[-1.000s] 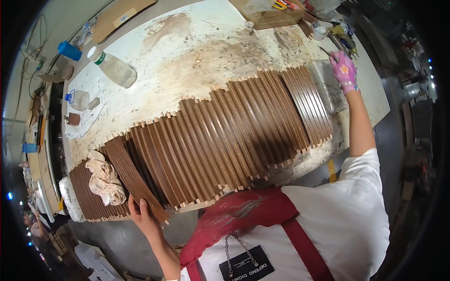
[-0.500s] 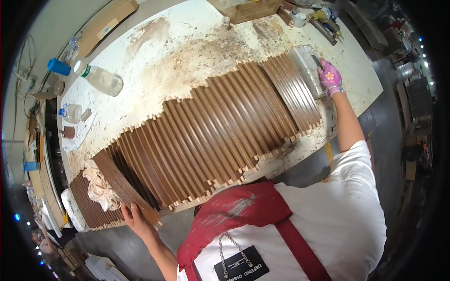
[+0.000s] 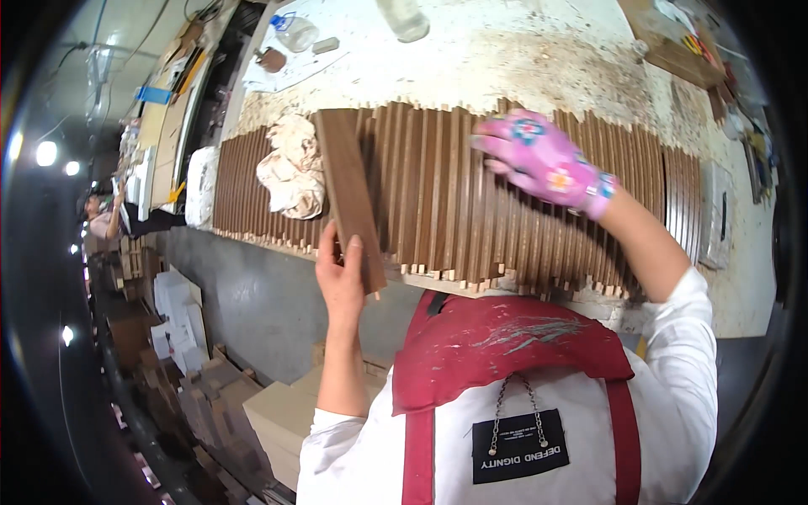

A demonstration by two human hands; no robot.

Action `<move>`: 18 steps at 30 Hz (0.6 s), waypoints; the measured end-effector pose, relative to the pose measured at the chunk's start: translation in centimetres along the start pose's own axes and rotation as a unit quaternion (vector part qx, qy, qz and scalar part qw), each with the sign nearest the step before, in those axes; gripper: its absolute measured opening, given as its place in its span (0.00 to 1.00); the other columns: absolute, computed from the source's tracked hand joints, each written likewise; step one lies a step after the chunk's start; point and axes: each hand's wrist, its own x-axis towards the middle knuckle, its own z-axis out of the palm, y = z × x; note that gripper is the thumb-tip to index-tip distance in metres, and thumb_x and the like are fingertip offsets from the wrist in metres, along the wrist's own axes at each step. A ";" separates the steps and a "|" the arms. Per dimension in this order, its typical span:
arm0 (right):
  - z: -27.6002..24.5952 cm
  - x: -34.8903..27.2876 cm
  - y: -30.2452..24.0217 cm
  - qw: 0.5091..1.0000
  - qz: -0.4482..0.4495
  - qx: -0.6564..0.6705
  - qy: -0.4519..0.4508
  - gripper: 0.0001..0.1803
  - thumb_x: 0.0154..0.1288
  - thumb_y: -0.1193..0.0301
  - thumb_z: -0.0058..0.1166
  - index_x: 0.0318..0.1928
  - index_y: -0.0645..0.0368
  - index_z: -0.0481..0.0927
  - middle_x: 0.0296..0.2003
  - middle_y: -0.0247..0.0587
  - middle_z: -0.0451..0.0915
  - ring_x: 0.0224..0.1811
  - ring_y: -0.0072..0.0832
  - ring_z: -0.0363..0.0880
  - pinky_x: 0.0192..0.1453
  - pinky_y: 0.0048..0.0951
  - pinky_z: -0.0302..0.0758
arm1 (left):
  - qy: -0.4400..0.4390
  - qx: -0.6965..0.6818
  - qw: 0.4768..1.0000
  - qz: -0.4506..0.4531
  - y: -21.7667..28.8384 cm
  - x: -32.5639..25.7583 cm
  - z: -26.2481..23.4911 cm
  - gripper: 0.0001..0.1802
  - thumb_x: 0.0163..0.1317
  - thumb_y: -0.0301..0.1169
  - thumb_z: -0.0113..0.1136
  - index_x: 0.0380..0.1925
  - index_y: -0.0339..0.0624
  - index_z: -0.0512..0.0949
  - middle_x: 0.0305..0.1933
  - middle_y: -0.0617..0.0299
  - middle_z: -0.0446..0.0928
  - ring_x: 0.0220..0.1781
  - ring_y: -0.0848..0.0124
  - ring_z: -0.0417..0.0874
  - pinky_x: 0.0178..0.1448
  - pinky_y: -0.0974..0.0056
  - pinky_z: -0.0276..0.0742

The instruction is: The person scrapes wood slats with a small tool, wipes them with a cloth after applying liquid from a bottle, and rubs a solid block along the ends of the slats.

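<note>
My bare left hand [image 3: 340, 273] grips the near end of a wide brown wooden slat [image 3: 347, 181], thumb on one side and fingers on the other. The slat lies tilted across a long row of brown wooden strips [image 3: 438, 194] with pale peg-like ends. Over the middle of that row is my right hand [image 3: 547, 164], in a pink flowered glove. Its fingers point left, somewhat apart, and I see nothing in them. Left of the slat, a crumpled pale cloth [image 3: 293, 168] rests on more strips.
A white worktable [image 3: 539, 59] bears the row. On it stand a clear jug [image 3: 295, 34] and a bottle [image 3: 404, 18]. A silvery block with a dark handle [image 3: 716, 215] sits at the row's right end. Cardboard boxes [image 3: 286, 417] stand below left; a person [image 3: 103, 220] is far left.
My right hand has left the silvery block and moved left over the strips. My left hand keeps its hold on the slat's near end. The view has swung left.
</note>
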 end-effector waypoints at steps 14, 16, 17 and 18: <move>9.6 13.5 8.3 0.892 0.290 0.305 -0.162 0.35 0.60 0.62 0.60 0.65 0.62 0.65 0.61 0.50 0.72 0.64 0.37 0.70 0.68 0.32 0.67 | -0.050 0.256 0.960 0.101 -0.8 -1.2 2.9 0.22 0.62 0.30 0.57 0.55 0.32 0.70 0.48 0.45 0.76 0.50 0.48 0.77 0.53 0.55 0.73; 9.4 13.0 9.4 0.879 0.269 0.361 -0.155 0.23 0.60 0.63 0.59 0.54 0.60 0.76 0.51 0.44 0.78 0.54 0.32 0.75 0.60 0.31 0.71 | -0.062 0.271 0.955 0.099 -0.3 -1.0 2.9 0.22 0.62 0.30 0.57 0.55 0.32 0.71 0.47 0.45 0.75 0.50 0.48 0.77 0.52 0.55 0.73; 8.5 13.2 9.4 0.864 0.262 0.384 -0.194 0.20 0.61 0.63 0.58 0.51 0.60 0.78 0.46 0.42 0.80 0.49 0.29 0.76 0.56 0.30 0.72 | -0.078 0.286 0.950 0.101 0.1 -0.9 3.0 0.21 0.62 0.30 0.57 0.54 0.32 0.71 0.47 0.45 0.75 0.49 0.48 0.77 0.51 0.54 0.73; 8.7 13.2 9.6 0.864 0.261 0.385 -0.195 0.20 0.61 0.63 0.58 0.51 0.60 0.78 0.46 0.42 0.80 0.49 0.29 0.76 0.56 0.30 0.72 | -0.077 0.286 0.950 0.100 0.4 -0.7 3.1 0.21 0.62 0.30 0.57 0.54 0.32 0.71 0.47 0.45 0.75 0.49 0.48 0.77 0.51 0.54 0.73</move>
